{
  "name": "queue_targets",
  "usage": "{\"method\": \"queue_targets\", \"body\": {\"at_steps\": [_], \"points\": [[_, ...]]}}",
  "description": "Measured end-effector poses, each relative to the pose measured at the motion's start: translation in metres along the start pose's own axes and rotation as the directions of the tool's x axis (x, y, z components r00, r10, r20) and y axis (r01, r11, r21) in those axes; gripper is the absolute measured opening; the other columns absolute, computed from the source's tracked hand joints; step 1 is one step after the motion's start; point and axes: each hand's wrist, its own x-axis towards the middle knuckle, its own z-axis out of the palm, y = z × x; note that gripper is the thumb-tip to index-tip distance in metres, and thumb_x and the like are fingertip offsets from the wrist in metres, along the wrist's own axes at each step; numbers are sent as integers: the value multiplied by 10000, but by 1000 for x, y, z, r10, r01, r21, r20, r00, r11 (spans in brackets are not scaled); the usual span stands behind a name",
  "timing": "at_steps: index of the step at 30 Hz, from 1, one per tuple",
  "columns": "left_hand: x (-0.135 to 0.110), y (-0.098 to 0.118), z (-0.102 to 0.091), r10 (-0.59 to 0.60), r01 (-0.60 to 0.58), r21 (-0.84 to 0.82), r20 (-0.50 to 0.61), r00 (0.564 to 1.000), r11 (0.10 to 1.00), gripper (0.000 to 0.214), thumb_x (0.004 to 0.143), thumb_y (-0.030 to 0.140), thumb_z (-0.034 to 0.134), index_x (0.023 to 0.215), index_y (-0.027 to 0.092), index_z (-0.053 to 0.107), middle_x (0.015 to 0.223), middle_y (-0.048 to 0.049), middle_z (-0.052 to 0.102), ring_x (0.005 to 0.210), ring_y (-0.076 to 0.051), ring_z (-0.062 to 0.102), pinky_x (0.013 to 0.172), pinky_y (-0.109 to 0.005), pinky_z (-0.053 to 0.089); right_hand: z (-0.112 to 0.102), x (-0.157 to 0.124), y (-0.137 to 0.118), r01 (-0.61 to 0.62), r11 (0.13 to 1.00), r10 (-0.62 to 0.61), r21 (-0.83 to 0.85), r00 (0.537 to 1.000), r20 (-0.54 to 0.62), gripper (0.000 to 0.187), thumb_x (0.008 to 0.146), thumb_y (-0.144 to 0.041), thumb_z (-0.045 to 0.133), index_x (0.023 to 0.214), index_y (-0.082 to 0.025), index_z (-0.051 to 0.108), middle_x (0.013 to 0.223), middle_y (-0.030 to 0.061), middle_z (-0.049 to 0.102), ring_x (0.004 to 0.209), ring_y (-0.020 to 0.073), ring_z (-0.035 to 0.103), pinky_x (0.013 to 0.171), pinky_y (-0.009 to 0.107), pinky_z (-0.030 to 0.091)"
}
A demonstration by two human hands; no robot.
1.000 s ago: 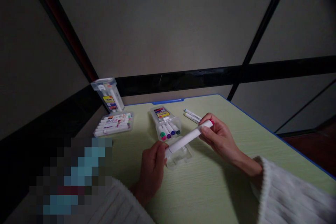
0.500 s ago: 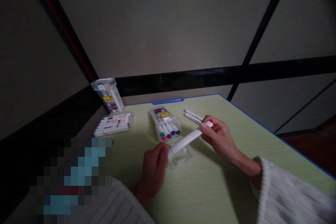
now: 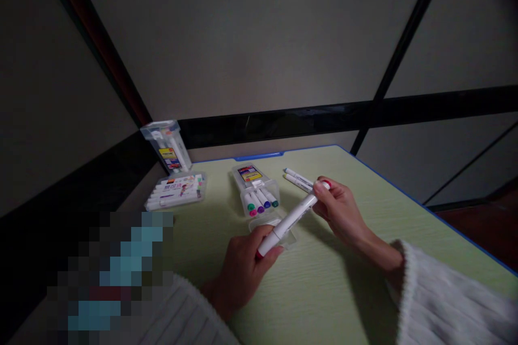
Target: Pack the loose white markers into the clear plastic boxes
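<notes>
Both hands hold one white marker (image 3: 292, 218) with red ends, slanted above the pale green table (image 3: 332, 291). My left hand (image 3: 246, 267) pinches its near, lower end, and my right hand (image 3: 340, 206) grips the far, upper end by the red cap. Just under the marker lies a clear plastic lid (image 3: 279, 232). Behind it an open clear marker case (image 3: 256, 190) holds several markers with coloured ends. Two loose markers (image 3: 298, 178) lie beside my right hand.
At the far left of the table a flat pack of markers (image 3: 176, 191) lies down, and another clear marker case (image 3: 167, 145) stands tilted behind it. A blue rim (image 3: 404, 194) edges the table. A pixelated patch covers the lower left.
The marker has tilted steeper, its near end lower. My left hand has shifted right and closed more fully round that end; my right hand has barely moved.
</notes>
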Motion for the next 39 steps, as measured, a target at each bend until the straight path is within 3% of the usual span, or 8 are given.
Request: {"method": "queue_targets", "body": {"at_steps": [6, 13, 29, 39], "points": [[-2, 1, 0, 38, -38, 21, 23, 999, 999, 150, 808, 274, 471, 830, 168, 574, 466, 56, 459, 389, -79, 384, 407, -179, 286, -2, 0, 3, 2, 1000, -1, -8, 998, 59, 379, 733, -469, 597, 568, -196, 392, 391, -108, 287, 312, 23, 212, 302, 166, 121], [-2, 4, -3, 59, -60, 12, 116, 991, 998, 249, 850, 291, 384, 750, 161, 571, 459, 45, 399, 393, -86, 369, 418, -203, 272, -4, -3, 4, 41, 999, -39, -15, 987, 156, 225, 834, -419, 498, 768, -204, 513, 465, -86, 390, 351, 41, 303, 320, 160, 197], [-5, -2, 0, 46, -52, 82, 69, 997, 995, 304, 877, 347, 345, 893, 176, 596, 548, -2, 546, 468, -129, 462, 480, -235, 314, -3, -4, 1, 12, 999, -18, 40, 987, 158, 277, 832, -406, 497, 651, -209, 424, 404, -92, 392, 337, 49, 287, 319, 164, 192], [-5, -2, -1, 79, -82, 74, 54, 995, 994, 291, 875, 330, 353, 866, 174, 599, 513, 8, 514, 445, -124, 443, 463, -231, 306, -3, -4, 1, 15, 999, -23, 48, 985, 170, 268, 841, -387, 484, 651, -214, 410, 401, -92, 388, 351, 54, 269, 332, 173, 180]]}}
